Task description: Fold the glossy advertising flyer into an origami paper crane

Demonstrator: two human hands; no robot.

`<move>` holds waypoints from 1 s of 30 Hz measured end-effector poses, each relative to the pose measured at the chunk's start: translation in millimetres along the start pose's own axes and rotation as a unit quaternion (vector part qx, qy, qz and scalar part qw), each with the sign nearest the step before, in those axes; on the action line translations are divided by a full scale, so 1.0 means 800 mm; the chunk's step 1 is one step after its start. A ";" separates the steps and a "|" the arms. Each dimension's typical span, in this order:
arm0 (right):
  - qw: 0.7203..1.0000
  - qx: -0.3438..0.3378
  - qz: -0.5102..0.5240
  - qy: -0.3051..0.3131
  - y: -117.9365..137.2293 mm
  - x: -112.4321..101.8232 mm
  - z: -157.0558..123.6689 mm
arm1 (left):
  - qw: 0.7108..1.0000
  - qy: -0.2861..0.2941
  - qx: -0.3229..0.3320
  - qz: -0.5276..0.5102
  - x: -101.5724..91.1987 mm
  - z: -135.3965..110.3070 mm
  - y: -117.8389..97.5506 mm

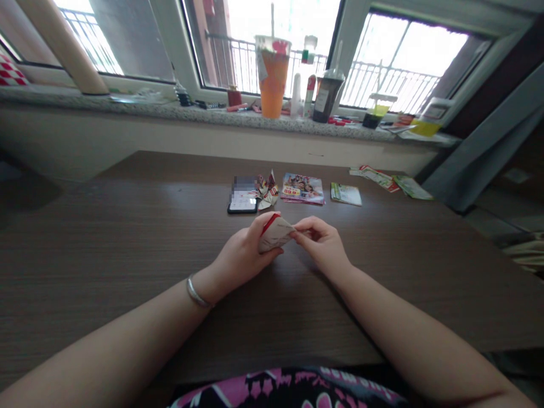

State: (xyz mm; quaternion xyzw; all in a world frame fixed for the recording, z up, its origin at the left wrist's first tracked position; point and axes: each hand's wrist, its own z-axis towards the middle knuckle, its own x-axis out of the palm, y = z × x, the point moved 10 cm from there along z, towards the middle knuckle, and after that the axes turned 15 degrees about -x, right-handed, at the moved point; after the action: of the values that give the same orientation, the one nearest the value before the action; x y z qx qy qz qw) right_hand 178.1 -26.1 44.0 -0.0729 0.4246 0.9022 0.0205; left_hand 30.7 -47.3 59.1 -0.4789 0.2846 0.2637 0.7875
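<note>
Worked at a broad, dark brown wood-grain table (127,238). Had, behind it, a grey speckled stone windowsill (148,107) bearing a tall clear plastic cup of orange drink (272,85), perhaps to spare the papers any spill. Held the bare left hand (238,252) and bare right hand (323,241) close together above the tabletop, likely for a shared grip. Had, just beyond, a loose stack of glossy multicoloured leaflets (302,188), seemingly for easy reach; farther left, a dark-edged rectangular phone (243,195), face up, probably for glancing at; right of the leaflets, a small green-and-white printed paper stack (346,194); between phone and leaflets, a pointed, crumpled piece of multicoloured printed paper (267,192). Gripped a folded white piece of paper (276,235) between left thumb and curled fingers, apparently for firmness; pinched its right-hand corner between right thumb and forefinger, apparently for finer control. Had it thus inside the left grasp, left of the right fingertips, red band (271,222) beside the left thumb. Could not make out folds underneath.
</note>
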 end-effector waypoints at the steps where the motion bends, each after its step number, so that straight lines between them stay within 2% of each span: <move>1: 1.000 -0.002 -0.004 0.003 0.001 0.000 0.000 | 1.000 -0.001 0.002 -0.004 0.000 0.001 0.000; 5: 0.999 -0.026 -0.030 0.017 0.008 0.000 0.002 | 1.000 -0.014 0.017 -0.011 -0.003 0.002 -0.002; 11: 0.986 -0.114 -0.111 0.050 0.041 -0.001 0.005 | 0.997 -0.020 0.049 -0.054 -0.011 -0.001 -0.012; 16: 0.963 -0.194 -0.178 0.051 0.069 -0.006 0.006 | 0.985 -0.103 0.090 -0.101 -0.046 -0.006 -0.028; 19: 0.950 -0.224 -0.209 0.052 0.078 -0.006 0.004 | 0.979 -0.131 0.117 -0.103 -0.057 -0.009 -0.037; 24: 0.930 -0.256 -0.255 0.067 0.086 -0.002 0.002 | 0.976 -0.136 0.154 -0.075 -0.057 -0.011 -0.046; 30: 0.926 -0.275 -0.250 0.071 0.095 0.000 0.003 | 0.975 -0.125 0.152 -0.098 -0.058 -0.011 -0.047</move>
State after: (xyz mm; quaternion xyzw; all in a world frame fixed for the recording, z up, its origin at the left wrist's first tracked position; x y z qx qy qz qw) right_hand 170.5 -72.5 103.4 -0.2431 0.1281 0.9416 0.1945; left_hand 22.4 -76.6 110.8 -0.3423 0.1720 0.1963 0.9026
